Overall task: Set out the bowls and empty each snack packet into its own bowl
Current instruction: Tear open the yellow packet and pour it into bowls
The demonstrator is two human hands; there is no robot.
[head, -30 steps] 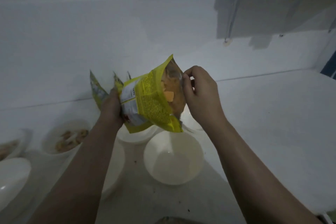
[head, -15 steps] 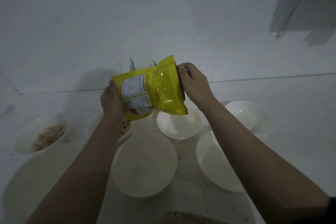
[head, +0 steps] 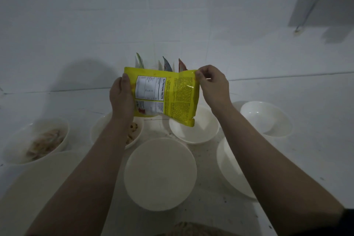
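Bowls: seven white ones on desk (head: 287, 92).
- Two with snacks in: far-left bowl (head: 41, 138), bowl behind left arm (head: 99, 126).
- Five with nothing in: big near-left bowl (head: 38, 178), middle front bowl (head: 160, 174), middle back bowl (head: 193, 130), right front bowl (head: 228, 170), far-right bowl (head: 266, 119).

Snack packets: one yellow packet (head: 172, 97) held up. Behind it, three or four packet tops (head: 166, 63) poke up; hard to count.

Hands: two, left hand (head: 121, 97), right hand (head: 214, 84).

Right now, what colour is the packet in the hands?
Yellow, with a white nutrition panel, on the packet; head view.
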